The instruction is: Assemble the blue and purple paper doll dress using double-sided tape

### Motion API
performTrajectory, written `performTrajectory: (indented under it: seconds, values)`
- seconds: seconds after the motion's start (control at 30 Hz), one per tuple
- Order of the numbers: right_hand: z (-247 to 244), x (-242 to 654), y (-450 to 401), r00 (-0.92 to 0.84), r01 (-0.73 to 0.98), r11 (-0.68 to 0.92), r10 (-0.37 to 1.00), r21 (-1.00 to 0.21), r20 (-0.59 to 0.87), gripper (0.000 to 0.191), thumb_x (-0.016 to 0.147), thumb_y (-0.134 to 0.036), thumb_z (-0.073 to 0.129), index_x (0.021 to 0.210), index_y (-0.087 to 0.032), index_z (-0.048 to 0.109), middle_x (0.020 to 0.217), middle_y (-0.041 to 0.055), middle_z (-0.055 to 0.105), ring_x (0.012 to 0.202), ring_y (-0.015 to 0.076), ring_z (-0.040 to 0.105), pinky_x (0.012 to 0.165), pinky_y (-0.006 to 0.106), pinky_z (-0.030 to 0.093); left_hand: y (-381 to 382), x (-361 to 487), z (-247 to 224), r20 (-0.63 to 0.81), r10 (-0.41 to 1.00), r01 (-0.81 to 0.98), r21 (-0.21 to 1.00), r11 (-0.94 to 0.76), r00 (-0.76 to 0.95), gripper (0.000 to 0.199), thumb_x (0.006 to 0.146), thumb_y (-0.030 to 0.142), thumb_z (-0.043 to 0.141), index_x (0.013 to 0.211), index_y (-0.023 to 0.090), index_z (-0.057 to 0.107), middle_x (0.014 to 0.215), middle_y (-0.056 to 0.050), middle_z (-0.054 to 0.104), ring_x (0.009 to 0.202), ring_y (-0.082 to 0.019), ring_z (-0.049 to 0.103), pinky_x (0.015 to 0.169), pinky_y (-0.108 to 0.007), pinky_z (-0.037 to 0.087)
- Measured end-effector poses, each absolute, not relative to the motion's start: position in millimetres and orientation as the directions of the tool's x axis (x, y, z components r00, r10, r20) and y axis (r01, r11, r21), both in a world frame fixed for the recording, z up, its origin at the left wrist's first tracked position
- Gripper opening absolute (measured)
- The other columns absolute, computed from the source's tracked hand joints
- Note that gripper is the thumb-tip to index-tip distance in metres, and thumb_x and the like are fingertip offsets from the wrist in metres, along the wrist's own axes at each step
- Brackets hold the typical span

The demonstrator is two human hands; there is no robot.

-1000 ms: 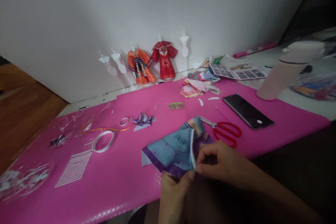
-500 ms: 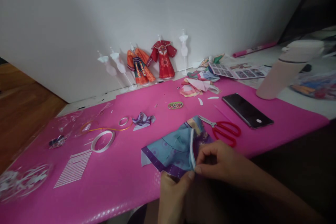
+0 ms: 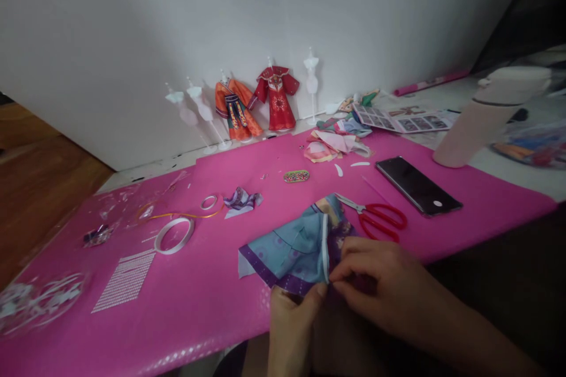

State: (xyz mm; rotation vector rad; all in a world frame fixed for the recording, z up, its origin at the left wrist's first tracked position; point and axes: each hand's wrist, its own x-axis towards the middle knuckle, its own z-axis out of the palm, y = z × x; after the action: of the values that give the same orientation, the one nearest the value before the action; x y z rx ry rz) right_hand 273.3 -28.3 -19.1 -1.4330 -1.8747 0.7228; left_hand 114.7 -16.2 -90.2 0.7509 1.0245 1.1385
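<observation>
A blue doll-dress cloth piece (image 3: 287, 247) with a purple border lies at the table's front edge, partly folded. A narrow white tape strip (image 3: 325, 247) runs down its right edge. My left hand (image 3: 294, 318) is closed on the lower border, thumb on top near the strip's bottom end. My right hand (image 3: 375, 277) is closed in a loose pinch at that same end, its index and thumb tips close together. Whether backing film is between them is too small to tell. Red-handled scissors (image 3: 380, 218) lie just beyond my right hand, blades towards the cloth.
A phone (image 3: 418, 185) and a pink bottle (image 3: 477, 118) are at the right. White tape rolls (image 3: 174, 237) and a sheet of small beads (image 3: 124, 281) lie left. Behind stand mini mannequins, two wearing an orange dress (image 3: 239, 109) and a red dress (image 3: 278, 100). Fabric scraps (image 3: 336, 144) lie near a leaflet (image 3: 398, 121).
My right hand's fingers have shifted and loosened slightly at the strip's lower end. My left hand keeps its grip on the cloth. The view has moved a little.
</observation>
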Motion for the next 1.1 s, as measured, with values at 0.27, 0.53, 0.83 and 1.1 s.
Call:
performTrajectory:
  seconds: [0.27,0.53,0.83,1.1]
  values:
    - [-23,272,-30,-0.210,0.640,0.319,0.948,-0.699,0.240,0.019,0.076,-0.009,0.060,0.073,-0.022,0.073,0.071,-0.0023,0.065,0.062,0.0102,0.059,0.055,0.022,0.035,-15,114,-95,-0.267,0.962,-0.328,0.905,0.269,0.054,0.040,0.054,0.032,0.088,0.088,0.013,0.077,0.083,-0.011,0.078,0.085,-0.031,0.071,0.079,-0.040,0.056]
    - [-23,271,-30,-0.189,0.671,0.280,0.960,-0.687,0.206,0.017,0.074,-0.008,0.060,0.066,-0.020,0.069,0.066,-0.0035,0.062,0.057,0.0089,0.055,0.052,0.022,0.031,-16,115,-96,-0.229,0.973,-0.265,0.937,0.228,0.031,0.036,0.055,0.032,0.086,0.084,0.014,0.077,0.079,-0.010,0.077,0.081,-0.029,0.071,0.077,-0.038,0.056]
    - [-23,271,-28,-0.191,0.675,0.269,0.963,-0.687,0.189,0.017,0.072,-0.007,0.059,0.063,-0.018,0.067,0.065,-0.0030,0.061,0.057,0.0095,0.054,0.053,0.022,0.031,-17,115,-88,-0.215,0.975,-0.242,0.945,0.221,0.051,0.033,0.056,0.033,0.086,0.082,0.014,0.077,0.078,-0.009,0.077,0.081,-0.028,0.072,0.078,-0.037,0.056]
    - [-21,270,-28,-0.180,0.671,0.242,0.970,-0.701,0.163,0.016,0.069,-0.006,0.058,0.063,-0.018,0.067,0.067,-0.0022,0.063,0.059,0.0100,0.055,0.053,0.023,0.030,-18,113,-79,-0.254,0.966,-0.194,0.947,0.258,0.045,0.030,0.057,0.032,0.085,0.078,0.013,0.077,0.082,-0.010,0.078,0.082,-0.029,0.071,0.077,-0.037,0.057]
